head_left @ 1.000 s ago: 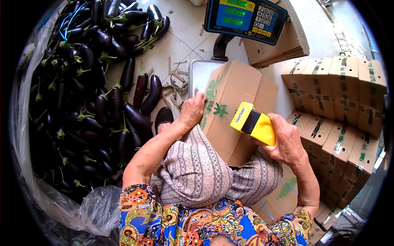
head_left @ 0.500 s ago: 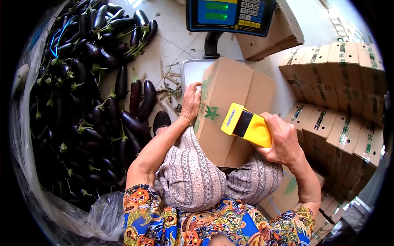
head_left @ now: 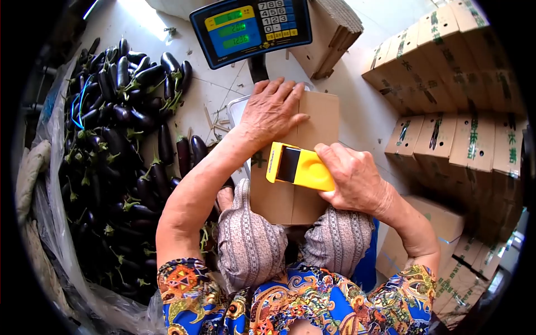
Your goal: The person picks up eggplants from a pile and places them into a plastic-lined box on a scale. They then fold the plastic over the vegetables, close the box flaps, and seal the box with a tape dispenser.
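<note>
A closed cardboard box [head_left: 316, 120] stands in front of me, its near end between my knees and its far end over the scale's platform [head_left: 237, 110]. My left hand [head_left: 271, 111] lies flat on the far part of the box top, fingers spread. Closed around the rear of a yellow tape dispenser [head_left: 310, 169] is my right hand [head_left: 357, 178]. The dispenser's front, with a black part and a pale edge, points left over the middle of the box top and hides some of the centre seam.
Beyond the box, the scale's display [head_left: 251, 30] shows green digits. A large heap of eggplants [head_left: 111, 190] fills the left side, bordered by clear plastic sheeting [head_left: 61, 223]. Stacked printed cartons [head_left: 441, 134] line the right. Another carton [head_left: 416, 229] stands by my right elbow.
My left hand has moved from the box's left side onto its top. The box has turned from tilted to nearly straight. My right hand still grips the dispenser, and the view has shifted.
</note>
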{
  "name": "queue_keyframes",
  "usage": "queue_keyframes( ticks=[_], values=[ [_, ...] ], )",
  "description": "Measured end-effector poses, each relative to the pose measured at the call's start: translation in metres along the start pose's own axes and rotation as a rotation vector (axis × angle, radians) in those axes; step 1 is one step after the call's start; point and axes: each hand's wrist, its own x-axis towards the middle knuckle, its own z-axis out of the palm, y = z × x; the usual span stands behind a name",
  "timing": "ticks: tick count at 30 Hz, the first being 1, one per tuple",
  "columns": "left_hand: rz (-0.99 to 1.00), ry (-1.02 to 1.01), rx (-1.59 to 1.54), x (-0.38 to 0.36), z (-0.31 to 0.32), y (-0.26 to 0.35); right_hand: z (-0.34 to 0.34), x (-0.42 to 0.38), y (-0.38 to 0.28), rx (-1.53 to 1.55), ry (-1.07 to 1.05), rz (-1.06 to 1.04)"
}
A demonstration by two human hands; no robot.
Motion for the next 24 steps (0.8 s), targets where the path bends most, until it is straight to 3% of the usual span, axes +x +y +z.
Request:
queue_keyframes(
  ticks=[8, 14, 16, 24],
  values=[
    [-0.030, -0.188, 0.032, 0.008, -0.006, 0.001, -0.005, 0.004, 0.000, 0.030, -0.070, 0.004],
    [-0.021, -0.128, -0.008, 0.007, -0.009, 0.006, -0.013, -0.010, 0.021, 0.037, -0.063, -0.077],
    [-0.020, -0.109, -0.019, 0.007, -0.012, 0.004, -0.016, -0.027, 0.035, 0.015, -0.111, 0.017],
    [-0.008, -0.105, -0.042, 0.007, -0.014, 0.005, 0.026, -0.086, 0.108, 0.108, 0.078, 0.022]
  ],
)
